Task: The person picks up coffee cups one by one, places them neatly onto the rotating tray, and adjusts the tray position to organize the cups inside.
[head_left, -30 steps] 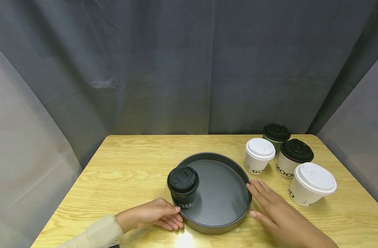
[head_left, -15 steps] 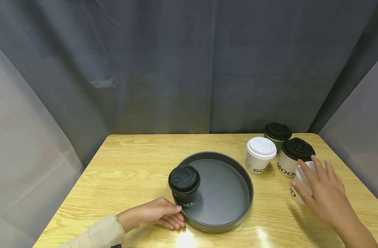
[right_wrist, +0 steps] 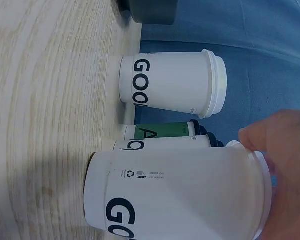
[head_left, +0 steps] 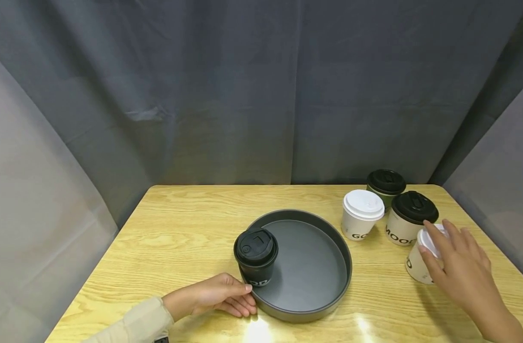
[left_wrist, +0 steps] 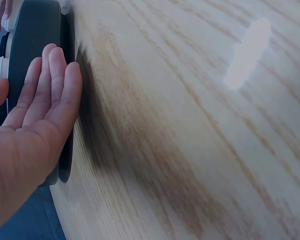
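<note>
At left hand point(head_left: 218, 295): rests straight fingers against pan point(head_left: 306, 271), near black cup point(head_left: 256, 257) inside. At right hand point(head_left: 460, 267): grasps white cup point(right_wrist: 190, 195) by lid point(right_wrist: 263, 185) with curved fingers.

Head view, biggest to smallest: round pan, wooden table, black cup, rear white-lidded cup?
1. Wooden table
2. Round pan
Unranked: black cup and rear white-lidded cup; too close, and the black one stands nearer.

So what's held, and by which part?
No clear hold. Left hand only touches the pan at its left edge; right hand is at the lid of the nearest white cup, grip can't be told.
</note>
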Demonstrator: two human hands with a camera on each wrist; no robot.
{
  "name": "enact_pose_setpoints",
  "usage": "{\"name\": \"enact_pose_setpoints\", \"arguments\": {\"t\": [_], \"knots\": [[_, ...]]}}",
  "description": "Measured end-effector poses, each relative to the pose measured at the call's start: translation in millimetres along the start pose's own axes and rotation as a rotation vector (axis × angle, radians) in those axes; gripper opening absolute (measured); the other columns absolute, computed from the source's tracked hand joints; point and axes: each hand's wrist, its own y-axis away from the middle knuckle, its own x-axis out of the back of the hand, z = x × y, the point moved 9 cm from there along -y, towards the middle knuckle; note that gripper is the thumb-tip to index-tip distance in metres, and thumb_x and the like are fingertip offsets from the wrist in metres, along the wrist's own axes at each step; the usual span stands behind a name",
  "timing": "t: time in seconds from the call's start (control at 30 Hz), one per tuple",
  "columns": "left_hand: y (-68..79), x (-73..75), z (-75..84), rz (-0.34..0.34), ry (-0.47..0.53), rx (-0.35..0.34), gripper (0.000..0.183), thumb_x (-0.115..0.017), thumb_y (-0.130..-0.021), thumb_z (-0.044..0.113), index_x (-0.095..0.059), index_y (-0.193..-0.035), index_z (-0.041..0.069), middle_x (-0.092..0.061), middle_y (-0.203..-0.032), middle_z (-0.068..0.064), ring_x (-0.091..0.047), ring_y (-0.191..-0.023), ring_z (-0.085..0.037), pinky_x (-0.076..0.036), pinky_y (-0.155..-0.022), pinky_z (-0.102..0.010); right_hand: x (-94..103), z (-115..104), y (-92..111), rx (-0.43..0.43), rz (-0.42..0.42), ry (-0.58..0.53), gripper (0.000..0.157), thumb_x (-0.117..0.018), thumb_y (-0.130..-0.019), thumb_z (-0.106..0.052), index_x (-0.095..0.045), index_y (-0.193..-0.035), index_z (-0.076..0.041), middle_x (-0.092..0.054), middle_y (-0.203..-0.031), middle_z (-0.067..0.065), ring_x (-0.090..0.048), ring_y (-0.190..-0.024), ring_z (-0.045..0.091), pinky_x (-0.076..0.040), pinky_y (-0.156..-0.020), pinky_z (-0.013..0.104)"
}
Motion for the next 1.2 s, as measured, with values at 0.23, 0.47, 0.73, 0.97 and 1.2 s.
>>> {"name": "enact_pose_setpoints", "arguments": {"t": [0.23, 0.47, 0.73, 0.97, 1.2], "knots": [[-0.3, -0.6, 0.6, -0.011, 0.006, -0.003, 0.043, -0.052, -0.099, 0.032, -0.066, -0.103, -0.008, -0.072, -0.099, -0.016, -0.069, -0.079, -0.012, -0.057, -0.08, -0.032, 1.4, 0, -2, -0.01, 0.006, 0.021, 0.056, -0.053, -0.098, -0.027, -0.033, -0.149, -0.015, -0.022, -0.149, 0.031, -0.012, -0.133, 0.061, -0.022, -0.077, 0.083], [-0.3, -0.7, 1.3, -0.012, 0.004, -0.004, 0.042, -0.052, -0.099, 0.032, -0.066, -0.103, -0.008, -0.072, -0.098, -0.015, -0.069, -0.079, -0.012, -0.057, -0.08, -0.032, 4.3, 1, -3, -0.018, 0.019, 0.012, 0.056, -0.057, -0.095, -0.028, -0.037, -0.146, -0.015, -0.024, -0.146, 0.034, -0.017, -0.127, 0.065, -0.024, -0.071, 0.081], [0.0, -0.9, 1.0, -0.006, 0.0, 0.003, 0.041, -0.049, -0.1, 0.029, -0.066, -0.103, -0.008, -0.072, -0.098, -0.016, -0.068, -0.079, -0.012, -0.057, -0.08, -0.032, 4.9, 2, -3, -0.031, 0.022, 0.024, 0.055, -0.061, -0.093, -0.029, -0.042, -0.143, -0.014, -0.027, -0.142, 0.036, -0.024, -0.117, 0.069, -0.025, -0.072, 0.079], [0.2, -1.4, 1.8, -0.008, 0.001, 0.003, 0.043, -0.052, -0.099, 0.032, -0.066, -0.103, -0.008, -0.072, -0.099, -0.016, -0.068, -0.079, -0.011, -0.057, -0.08, -0.032, 11.1, 1, -3, -0.019, 0.095, 0.02, 0.051, -0.066, -0.088, -0.025, -0.051, -0.134, -0.011, -0.037, -0.135, 0.036, -0.029, -0.111, 0.068, -0.026, -0.075, 0.075], [0.8, -1.4, 1.5, -0.007, -0.002, 0.002, 0.044, -0.052, -0.099, 0.033, -0.066, -0.104, -0.009, -0.072, -0.099, -0.017, -0.068, -0.079, -0.011, -0.057, -0.08, -0.033, 22.2, -30, -5, 0.096, 0.15, 0.003, 0.046, -0.071, -0.082, -0.023, -0.058, -0.124, -0.01, -0.044, -0.126, 0.036, -0.035, -0.106, 0.063, -0.027, -0.083, 0.07]]}}
